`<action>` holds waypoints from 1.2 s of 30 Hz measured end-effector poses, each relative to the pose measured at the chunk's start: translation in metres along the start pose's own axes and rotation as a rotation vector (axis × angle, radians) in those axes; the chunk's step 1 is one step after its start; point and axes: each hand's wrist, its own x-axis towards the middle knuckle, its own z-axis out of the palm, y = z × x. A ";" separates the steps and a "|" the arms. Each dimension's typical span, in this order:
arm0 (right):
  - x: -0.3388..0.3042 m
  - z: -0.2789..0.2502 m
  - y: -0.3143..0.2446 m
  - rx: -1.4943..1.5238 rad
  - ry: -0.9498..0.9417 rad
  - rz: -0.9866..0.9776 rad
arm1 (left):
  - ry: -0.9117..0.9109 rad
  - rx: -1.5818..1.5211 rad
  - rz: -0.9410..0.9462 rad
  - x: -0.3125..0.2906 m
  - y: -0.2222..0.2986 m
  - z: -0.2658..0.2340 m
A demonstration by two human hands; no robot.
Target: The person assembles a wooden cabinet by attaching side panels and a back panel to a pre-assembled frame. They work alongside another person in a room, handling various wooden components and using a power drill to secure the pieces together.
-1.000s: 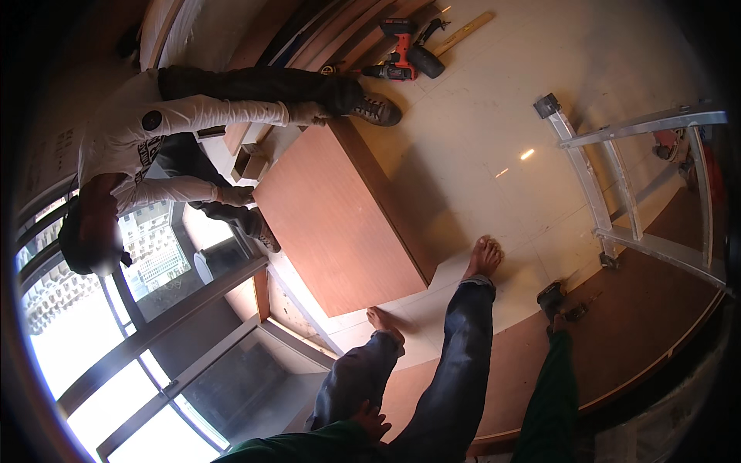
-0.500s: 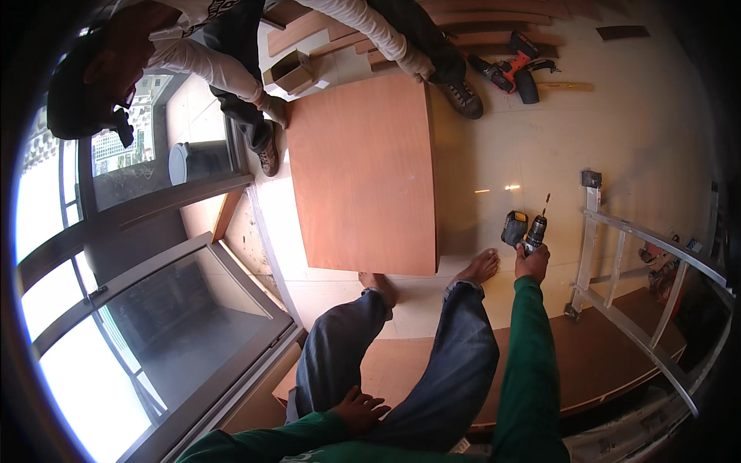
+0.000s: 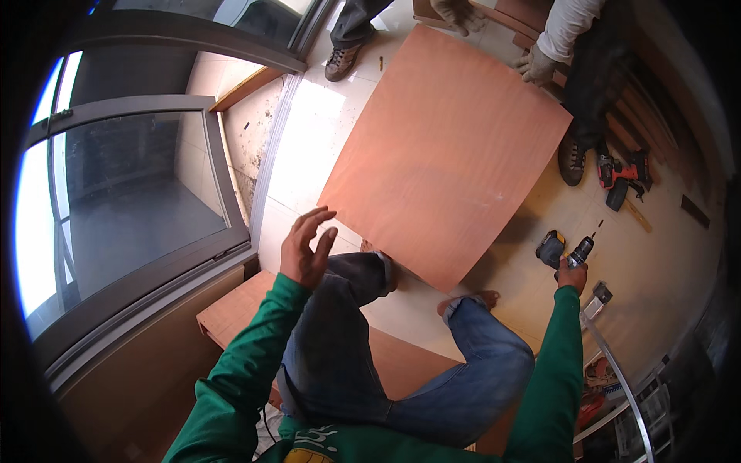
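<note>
A reddish-brown wooden panel (image 3: pixel 448 147), perhaps the top of a box, lies in front of my feet. Raised beside its near left corner is my left hand (image 3: pixel 306 251), fingers apart and holding nothing. My right hand (image 3: pixel 571 275) grips a black and yellow cordless drill (image 3: pixel 576 258) by its handle, off to the right of the panel. A long bit points up and away from the drill's chuck. Across the panel, a co-worker's gloved hand (image 3: pixel 536 66) rests at the far right edge, and their other gloved hand (image 3: pixel 458 15) is near the far edge.
A red and black cordless drill (image 3: pixel 615 174) lies on the floor by the co-worker's shoe (image 3: pixel 572 160). Wood strips (image 3: pixel 633 116) are stacked behind it. A metal ladder (image 3: pixel 617 363) is at the lower right. A glass window frame (image 3: pixel 224 166) stands at left. I sit on a wooden piece (image 3: pixel 401 347).
My left hand has risen from my lap toward the panel's near left corner. My view has turned, so the panel appears rotated. The drill stays in my right hand.
</note>
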 end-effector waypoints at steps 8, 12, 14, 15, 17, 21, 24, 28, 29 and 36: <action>-0.050 -0.018 -0.081 -0.462 0.136 0.218 | 0.086 -0.357 -0.560 0.036 -0.323 0.044; -0.098 0.027 -0.095 -0.198 0.387 -0.272 | 0.071 -0.570 -0.558 0.035 -0.333 0.085; -0.113 0.059 -0.114 0.168 -0.202 0.105 | 0.001 -0.604 -0.565 0.035 -0.323 0.090; -0.142 0.075 -0.132 0.291 -0.326 0.302 | 0.039 -0.592 -0.512 0.036 -0.323 0.097; -0.175 0.109 -0.151 0.446 -0.661 0.489 | 0.159 -0.565 -0.382 0.039 -0.343 0.120; -0.213 0.151 -0.160 0.675 -0.722 0.315 | 0.144 -0.805 -0.471 0.029 -0.351 0.121; -0.218 0.152 -0.162 0.602 -0.603 0.216 | 0.239 -1.098 -0.426 0.022 -0.351 0.136; -0.206 0.154 -0.149 0.581 -0.684 0.089 | 0.330 -1.282 -0.362 0.022 -0.361 0.156; -0.208 0.153 -0.148 0.567 -0.648 0.071 | 0.351 -1.301 -0.356 0.020 -0.363 0.164; -0.206 0.169 -0.123 0.575 -0.479 -0.129 | 0.461 -1.276 -0.220 0.021 -0.359 0.179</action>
